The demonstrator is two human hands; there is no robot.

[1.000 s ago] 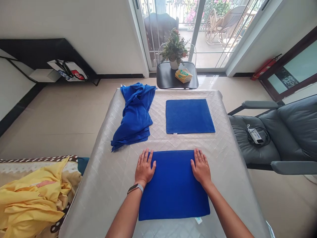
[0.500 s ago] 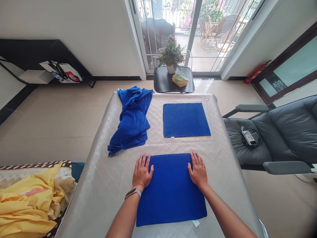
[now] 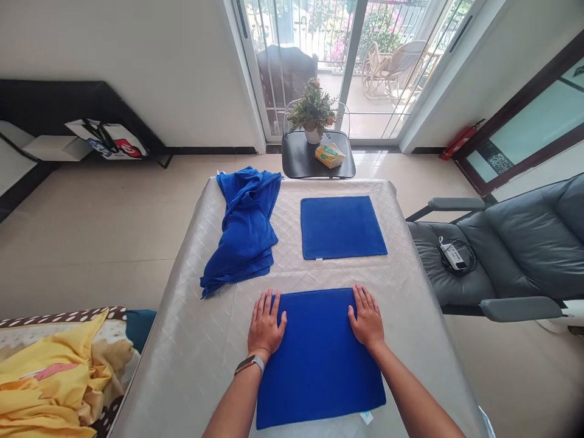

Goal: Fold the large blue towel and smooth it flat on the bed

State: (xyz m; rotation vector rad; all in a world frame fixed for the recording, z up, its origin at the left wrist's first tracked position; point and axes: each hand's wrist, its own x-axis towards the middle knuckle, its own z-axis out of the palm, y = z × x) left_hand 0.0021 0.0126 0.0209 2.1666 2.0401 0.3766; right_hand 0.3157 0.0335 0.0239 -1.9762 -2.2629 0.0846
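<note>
A blue cloth (image 3: 322, 359) lies flat on the bed-like padded surface in front of me, a small white tag showing at its near edge. My left hand (image 3: 266, 322) rests flat on its far left corner, fingers stretched out. On the far right corner lies my right hand (image 3: 366, 315), also flat with fingers extended. Beyond them a second blue cloth (image 3: 344, 227) is spread flat. To its left is a crumpled pile of blue cloths (image 3: 245, 228).
A quilted silvery cover (image 3: 182, 340) lies over the work surface. At its far end stands a black chair (image 3: 296, 164) with a potted plant (image 3: 312, 112) and a tissue pack (image 3: 330, 156). A grey armchair (image 3: 515, 243) is on the right, yellow fabric (image 3: 50, 377) at lower left.
The whole view has shifted slightly, with everything sitting a little lower. Both hands stay flat on the near blue cloth's far corners.
</note>
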